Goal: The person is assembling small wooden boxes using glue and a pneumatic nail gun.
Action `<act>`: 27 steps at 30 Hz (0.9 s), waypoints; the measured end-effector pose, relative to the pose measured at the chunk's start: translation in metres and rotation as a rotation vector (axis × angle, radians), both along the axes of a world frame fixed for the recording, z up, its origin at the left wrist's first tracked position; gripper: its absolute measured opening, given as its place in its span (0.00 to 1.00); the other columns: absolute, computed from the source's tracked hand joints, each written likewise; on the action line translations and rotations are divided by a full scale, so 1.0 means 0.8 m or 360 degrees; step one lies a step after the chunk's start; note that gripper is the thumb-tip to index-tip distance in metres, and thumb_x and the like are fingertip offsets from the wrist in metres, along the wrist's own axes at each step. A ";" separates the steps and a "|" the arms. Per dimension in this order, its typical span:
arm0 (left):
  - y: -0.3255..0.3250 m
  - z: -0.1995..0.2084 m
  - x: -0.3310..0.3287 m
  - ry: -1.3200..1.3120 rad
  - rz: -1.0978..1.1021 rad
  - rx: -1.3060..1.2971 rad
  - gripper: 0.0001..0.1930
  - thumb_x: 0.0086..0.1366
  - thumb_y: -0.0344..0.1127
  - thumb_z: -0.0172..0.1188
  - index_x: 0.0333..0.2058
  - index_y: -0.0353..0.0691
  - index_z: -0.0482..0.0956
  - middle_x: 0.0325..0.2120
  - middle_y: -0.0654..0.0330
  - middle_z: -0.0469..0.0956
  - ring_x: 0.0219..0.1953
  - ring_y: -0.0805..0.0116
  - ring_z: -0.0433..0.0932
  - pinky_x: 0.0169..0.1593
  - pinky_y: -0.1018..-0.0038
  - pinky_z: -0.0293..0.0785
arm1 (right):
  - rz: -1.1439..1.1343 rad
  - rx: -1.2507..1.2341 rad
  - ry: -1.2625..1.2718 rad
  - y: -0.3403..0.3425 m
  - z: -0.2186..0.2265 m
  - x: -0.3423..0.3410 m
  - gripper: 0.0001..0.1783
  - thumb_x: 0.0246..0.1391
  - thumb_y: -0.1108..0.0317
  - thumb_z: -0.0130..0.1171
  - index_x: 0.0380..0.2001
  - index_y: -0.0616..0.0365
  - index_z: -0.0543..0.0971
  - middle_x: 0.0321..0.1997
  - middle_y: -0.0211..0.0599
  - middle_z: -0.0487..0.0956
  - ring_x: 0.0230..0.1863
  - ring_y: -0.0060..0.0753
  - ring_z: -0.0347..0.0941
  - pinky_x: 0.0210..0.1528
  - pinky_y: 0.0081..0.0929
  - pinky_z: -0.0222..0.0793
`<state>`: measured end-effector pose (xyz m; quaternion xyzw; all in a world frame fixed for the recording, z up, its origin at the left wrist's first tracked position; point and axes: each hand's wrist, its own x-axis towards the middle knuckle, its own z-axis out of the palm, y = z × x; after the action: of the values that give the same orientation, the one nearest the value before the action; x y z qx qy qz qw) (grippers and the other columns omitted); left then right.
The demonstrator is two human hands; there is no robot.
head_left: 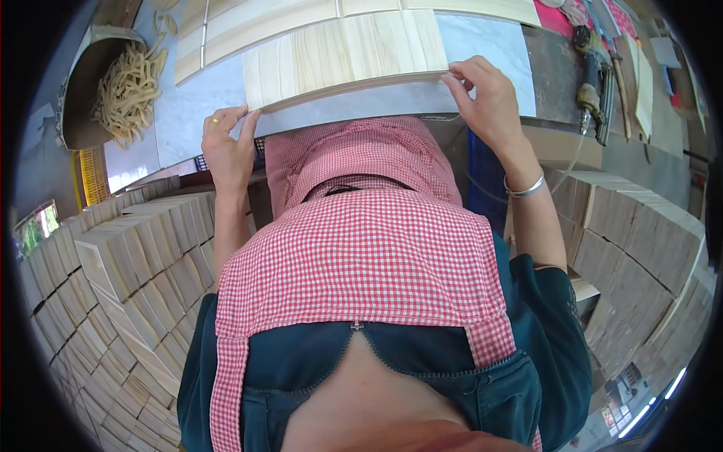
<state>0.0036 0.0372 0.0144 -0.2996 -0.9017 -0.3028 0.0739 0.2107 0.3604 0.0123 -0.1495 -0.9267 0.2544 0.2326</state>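
Note:
A pale wooden board (346, 56) with striped grain lies across the near part of the work table, its long near edge facing me. My left hand (228, 147) pinches the near left corner between thumb and fingers; a yellow ring shows on one finger. At the near right corner, my right hand (486, 102) grips the edge in the same way, with the thumb at the front and the fingers curled. The board may be more than one layer thick; its edge is too thin to tell.
More pale boards (263, 34) lie just beyond. A tilted container (77, 94) at left spills tan bands (129, 90). A hand tool with a hose (589, 83) rests at right on the table (493, 60). Wooden stacks stand on my left (143, 248) and right (629, 241).

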 end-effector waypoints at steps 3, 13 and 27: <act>-0.001 0.002 -0.001 0.0025 -0.0033 -0.0022 0.09 0.60 0.31 0.70 0.38 0.34 0.87 0.34 0.58 0.82 0.38 0.64 0.75 0.43 0.73 0.73 | 0.0019 0.0034 -0.0010 0.002 -0.002 -0.001 0.03 0.53 0.75 0.64 0.33 0.60 0.82 0.30 0.32 0.77 0.27 0.31 0.71 0.33 0.25 0.68; 0.010 0.047 0.000 0.0050 -0.0071 -0.0378 0.12 0.58 0.33 0.71 0.40 0.37 0.85 0.41 0.59 0.82 0.43 0.63 0.76 0.50 0.68 0.72 | 0.0123 -0.0263 -0.0035 0.030 0.009 -0.003 0.05 0.56 0.75 0.63 0.36 0.62 0.84 0.30 0.31 0.78 0.28 0.28 0.72 0.32 0.23 0.67; 0.242 0.033 0.018 0.0109 -0.1210 -0.0257 0.27 0.45 0.51 0.78 0.35 0.41 0.73 0.60 0.47 0.70 0.63 0.46 0.66 0.69 0.48 0.55 | -0.0331 -0.0521 0.0352 0.021 -0.021 -0.090 0.07 0.55 0.73 0.64 0.38 0.62 0.84 0.32 0.35 0.78 0.28 0.29 0.72 0.31 0.23 0.70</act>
<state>0.0176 0.2307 0.0406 -0.6272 -0.7443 -0.2265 -0.0375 0.1385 0.3772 -0.0044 -0.2512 -0.8215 0.3909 0.3305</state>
